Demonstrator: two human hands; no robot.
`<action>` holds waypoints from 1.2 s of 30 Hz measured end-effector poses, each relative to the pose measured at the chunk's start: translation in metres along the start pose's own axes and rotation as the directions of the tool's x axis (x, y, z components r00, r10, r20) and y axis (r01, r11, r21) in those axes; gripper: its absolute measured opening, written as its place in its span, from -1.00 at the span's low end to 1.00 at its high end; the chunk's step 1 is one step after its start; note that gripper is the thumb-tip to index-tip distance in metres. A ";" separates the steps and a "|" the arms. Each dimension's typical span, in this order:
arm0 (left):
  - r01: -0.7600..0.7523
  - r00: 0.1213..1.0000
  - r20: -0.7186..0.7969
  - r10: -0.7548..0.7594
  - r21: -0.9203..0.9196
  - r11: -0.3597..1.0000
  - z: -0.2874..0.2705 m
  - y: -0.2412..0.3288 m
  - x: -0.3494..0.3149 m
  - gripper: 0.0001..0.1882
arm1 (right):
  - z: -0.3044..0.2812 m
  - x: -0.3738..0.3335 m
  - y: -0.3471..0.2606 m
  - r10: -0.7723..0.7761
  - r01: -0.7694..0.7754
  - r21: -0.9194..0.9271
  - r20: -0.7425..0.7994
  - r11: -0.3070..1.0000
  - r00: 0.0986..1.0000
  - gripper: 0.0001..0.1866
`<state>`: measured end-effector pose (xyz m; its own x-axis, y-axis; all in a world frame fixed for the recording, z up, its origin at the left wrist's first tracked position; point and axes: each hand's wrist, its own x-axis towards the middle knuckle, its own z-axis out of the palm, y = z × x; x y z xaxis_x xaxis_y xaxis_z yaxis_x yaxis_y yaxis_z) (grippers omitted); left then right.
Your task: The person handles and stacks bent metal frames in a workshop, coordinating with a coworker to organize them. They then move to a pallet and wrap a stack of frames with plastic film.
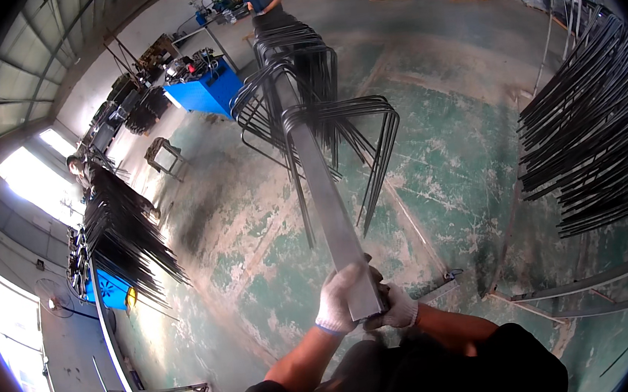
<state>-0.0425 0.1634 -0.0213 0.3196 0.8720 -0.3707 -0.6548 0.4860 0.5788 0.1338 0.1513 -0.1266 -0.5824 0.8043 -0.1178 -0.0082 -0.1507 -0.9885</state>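
Beam: a grey metal beam (330, 209) is gripped at its near end, its length stretched away ahead of the hands.
Bent frames: black bent-rod frames (355, 107) are hung astride the beam, well ahead of the hands; they are probably carried by their bends so that the legs dangle freely on either side.
Left hand: the gloved left hand (335, 301) is closed around the beam's left side, with part of the glove laid over the top.
Right hand: the gloved right hand (400, 308) is curled against the right side, close to the left; its fingertips cannot be made out.
Likely reason: the end is presumably clasped from both sides for steadiness.
Rods: dark rods (587, 124) are racked far to the hands' right.
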 end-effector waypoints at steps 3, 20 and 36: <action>0.015 0.995 -0.098 -0.010 0.047 0.999 0.001 0.004 -0.003 -0.50 | 0.003 0.000 -0.006 -0.095 0.095 -0.098 0.001 0.991 0.995 -0.37; 0.015 0.960 -0.277 0.026 0.145 0.989 -0.044 0.100 -0.021 -0.59 | 0.087 0.089 -0.005 0.087 -0.092 0.096 0.060 0.991 0.994 -0.36; 0.039 0.942 -0.337 0.007 0.130 0.991 -0.008 0.170 0.116 -0.61 | -0.020 0.212 -0.025 -0.115 0.113 0.049 0.054 0.992 0.992 -0.47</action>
<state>-0.1224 0.3473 0.0284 0.0655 0.8051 -0.5894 -0.5472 0.5229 0.6535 0.0268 0.3373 -0.1291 -0.6208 0.7839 0.0021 -0.1134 -0.0872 -0.9897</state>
